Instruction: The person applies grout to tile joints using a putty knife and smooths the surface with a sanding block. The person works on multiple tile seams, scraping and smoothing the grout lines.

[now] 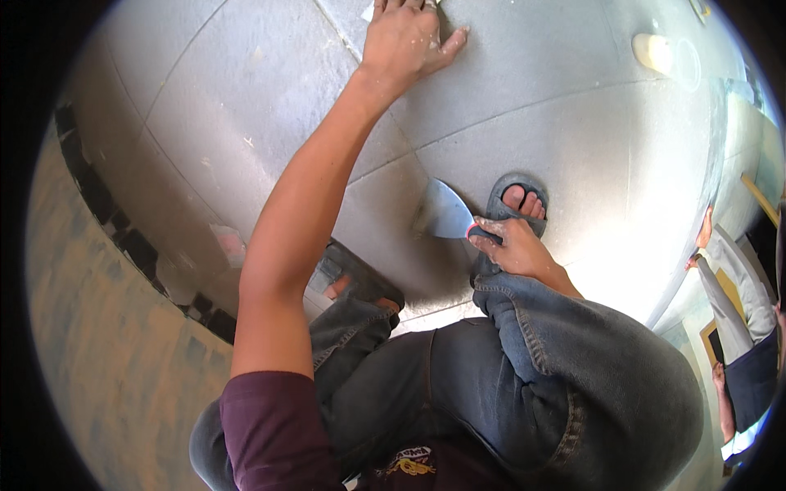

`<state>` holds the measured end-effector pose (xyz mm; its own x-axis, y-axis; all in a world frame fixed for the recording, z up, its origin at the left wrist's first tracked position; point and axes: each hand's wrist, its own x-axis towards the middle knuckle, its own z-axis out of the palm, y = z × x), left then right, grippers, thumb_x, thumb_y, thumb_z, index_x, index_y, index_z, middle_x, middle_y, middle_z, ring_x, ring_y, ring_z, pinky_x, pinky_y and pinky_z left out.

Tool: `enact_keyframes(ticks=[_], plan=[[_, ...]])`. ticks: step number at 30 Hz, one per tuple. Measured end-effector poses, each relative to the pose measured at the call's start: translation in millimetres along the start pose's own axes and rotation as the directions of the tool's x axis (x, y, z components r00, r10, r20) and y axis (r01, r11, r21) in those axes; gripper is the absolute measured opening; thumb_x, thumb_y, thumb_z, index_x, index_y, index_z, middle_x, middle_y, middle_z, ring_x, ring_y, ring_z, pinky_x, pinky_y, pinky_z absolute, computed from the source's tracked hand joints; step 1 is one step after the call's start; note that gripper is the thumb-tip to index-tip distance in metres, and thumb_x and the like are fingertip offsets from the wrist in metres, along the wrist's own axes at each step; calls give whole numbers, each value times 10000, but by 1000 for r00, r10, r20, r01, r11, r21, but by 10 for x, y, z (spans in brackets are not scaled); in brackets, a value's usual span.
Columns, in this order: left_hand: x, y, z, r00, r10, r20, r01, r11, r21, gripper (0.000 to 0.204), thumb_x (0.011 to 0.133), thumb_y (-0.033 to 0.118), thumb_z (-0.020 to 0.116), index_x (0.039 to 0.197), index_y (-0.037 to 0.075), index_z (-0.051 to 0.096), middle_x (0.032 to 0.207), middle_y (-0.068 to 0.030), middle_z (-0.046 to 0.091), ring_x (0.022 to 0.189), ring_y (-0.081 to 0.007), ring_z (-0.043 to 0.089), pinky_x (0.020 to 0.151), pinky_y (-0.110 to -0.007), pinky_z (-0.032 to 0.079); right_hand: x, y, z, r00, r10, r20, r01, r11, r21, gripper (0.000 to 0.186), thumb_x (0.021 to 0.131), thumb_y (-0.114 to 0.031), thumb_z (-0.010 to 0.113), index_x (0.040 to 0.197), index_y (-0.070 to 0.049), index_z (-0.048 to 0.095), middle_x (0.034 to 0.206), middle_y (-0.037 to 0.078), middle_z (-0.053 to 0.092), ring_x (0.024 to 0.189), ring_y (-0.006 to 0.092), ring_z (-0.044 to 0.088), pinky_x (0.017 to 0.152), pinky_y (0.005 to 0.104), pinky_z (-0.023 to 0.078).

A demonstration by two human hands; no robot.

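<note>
Stretched far forward, my left hand (403, 39) presses down on the grey floor tiles (508, 102). A whitish flat piece (368, 11) peeks out from under its fingers; the upper edge of the view cuts it off and its kind is unclear. The fingers are held together over it, with the thumb out to the right. My right hand (517, 248) is closed round the dark handle of a putty knife (450, 211) beside my right foot. Its wide metal blade points left, just above the floor or touching it; I cannot tell which.
I squat with sandaled feet on either side of the blade. Joints run between the large tiles. A pale round container (652, 52) stands far right. Along the left runs a broken dark edge (106, 204) beside a brownish surface (106, 327). Another person (741, 327) is at the right rim.
</note>
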<state>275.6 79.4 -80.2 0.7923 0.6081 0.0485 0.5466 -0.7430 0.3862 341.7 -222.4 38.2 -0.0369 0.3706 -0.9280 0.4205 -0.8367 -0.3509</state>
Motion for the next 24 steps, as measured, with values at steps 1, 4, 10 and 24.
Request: enact_keyframes(ticks=[1,4,10,24], plan=[[18,-17,-2,1000,-8,-2,8,1000,-14,744,936,424,609,1367,-176,525,1548,-339,419,1461,-506,366,1219,-560,303,1,7,3,1000,-6,2,6,1000,12,453,965,-315,701,1300,-11,687,1175,271,709,1096,425,694,966,440,523],[32,-72,-40,1000,-13,5,13,1000,-10,720,945,408,602,1363,-175,529,1546,-339,421,1461,-509,364,1217,-564,305,69,-4,-13,999,-34,1,34,999,30,448,959,-308,709,1288,-4,693,1169,269,711,1091,424,695,962,438,527],[-29,-154,-7,998,-48,-44,49,999,8,684,956,386,596,1359,-164,538,1545,-339,423,1468,-508,353,1221,-565,297,27,-81,-29,1000,3,9,-3,999,45,442,956,-295,714,1282,3,694,1167,262,714,1091,421,695,968,436,529],[-173,-94,54,992,123,15,-124,973,195,786,1032,571,450,1434,-101,522,1593,-211,435,1509,-413,343,1249,-507,287,119,10,-19,991,-134,-18,134,990,30,478,964,-328,698,1325,-15,672,1192,261,708,1123,433,681,1020,433,505]])
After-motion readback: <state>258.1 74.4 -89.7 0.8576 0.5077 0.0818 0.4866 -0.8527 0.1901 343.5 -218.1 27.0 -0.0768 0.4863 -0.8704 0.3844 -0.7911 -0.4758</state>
